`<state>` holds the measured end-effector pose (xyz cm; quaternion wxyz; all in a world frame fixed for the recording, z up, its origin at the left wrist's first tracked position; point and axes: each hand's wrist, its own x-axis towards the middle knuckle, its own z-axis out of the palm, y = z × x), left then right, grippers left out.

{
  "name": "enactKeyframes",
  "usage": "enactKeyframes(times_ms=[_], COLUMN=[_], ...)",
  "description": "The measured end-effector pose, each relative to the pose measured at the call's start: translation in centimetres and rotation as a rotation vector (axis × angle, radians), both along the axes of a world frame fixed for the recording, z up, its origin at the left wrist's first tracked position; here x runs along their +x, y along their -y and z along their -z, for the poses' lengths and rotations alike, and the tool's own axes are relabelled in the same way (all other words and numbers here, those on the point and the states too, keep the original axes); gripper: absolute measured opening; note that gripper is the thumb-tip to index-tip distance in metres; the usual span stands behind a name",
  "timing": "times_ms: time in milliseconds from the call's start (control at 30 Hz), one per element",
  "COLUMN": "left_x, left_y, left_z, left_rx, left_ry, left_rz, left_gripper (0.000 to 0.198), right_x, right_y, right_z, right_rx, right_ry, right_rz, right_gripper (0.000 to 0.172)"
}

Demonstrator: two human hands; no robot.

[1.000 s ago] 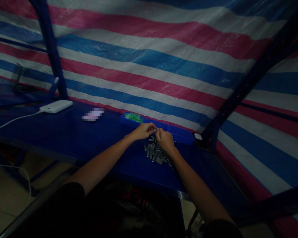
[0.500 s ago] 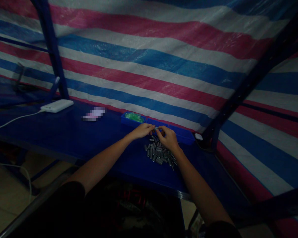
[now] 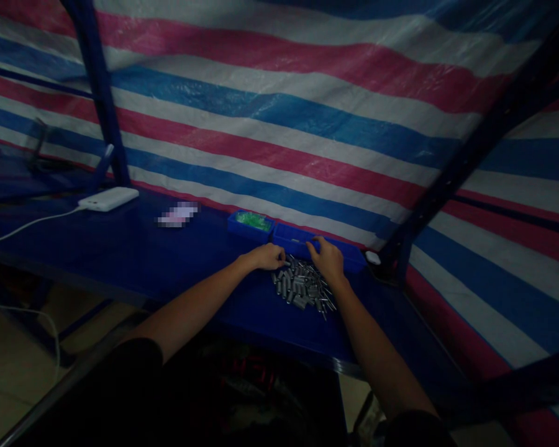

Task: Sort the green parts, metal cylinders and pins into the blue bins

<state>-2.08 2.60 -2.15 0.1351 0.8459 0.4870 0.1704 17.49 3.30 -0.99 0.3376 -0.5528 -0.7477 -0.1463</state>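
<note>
- White device [image 3: 109,199] flat on the blue table [image 3: 177,261], well to the left
- White cable [image 3: 32,225] plugged into its near end
- Pink-and-white item [image 3: 179,215], pixelated beyond recognition
- Striped plastic sheet [image 3: 279,112] hanging behind, red, white and blue
- Small white object [image 3: 373,257] near a slanting dark-blue post [image 3: 466,149]

No text could be read. Red marks [image 3: 257,371] resembling letters stood on the dark clothing [image 3: 200,397] below the near edge of the desk [image 3: 135,254], too dim and blurred to make out. The pink-and-white item [image 3: 179,215] on the desk was pixelated, so any print there could not be told.
</note>
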Motion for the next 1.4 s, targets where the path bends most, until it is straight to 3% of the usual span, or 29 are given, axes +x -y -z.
enactKeyframes(times_ms=[100, 233, 333, 467, 667, 933, 1400], left_x=[0.1, 0.2, 0.3, 0.2, 0.3, 0.9, 1.2], left_y=[-0.1, -0.1, -0.1, -0.1, 0.1, 0.5, 0.8], left_z=[-0.4, -1.3, -1.6, -1.6, -1.6, -1.6, -1.7], left_rx=[0.005, 0.017, 0.010, 0.020, 0.002, -0.102, 0.077], left_ry=[0.084, 0.260, 0.369, 0.416, 0.477, 0.581, 0.452], left_rz=[-0.019, -0.055, -0.033, -0.017, 0.021, 0.074, 0.018], left_gripper=[0.020, 0.032, 0.039, 0.039, 0.027, 0.031, 0.032], right_x=[-0.2, -1.1, -1.8, -2.1, -2.3, -2.5, -2.7], right_y=[0.4, 1.2, 1.6, 1.9, 2.0, 2.1, 2.3], right_z=[-0.1, -0.4, -0.4, -0.4, -0.4, -0.3, -0.4], right_rx=[-0.034, -0.062, -0.070, -0.055, -0.004, 0.003, 0.031], right_ry=[-0.023, 0.028, 0.080, 0.101, 0.085, 0.059, 0.014], right_rz=[-0.107, -0.387, -0.476, -0.447, -0.358, -0.387, -0.401], right_gripper=[0.031, 0.032, 0.028, 0.022, 0.025, 0.026, 0.027])
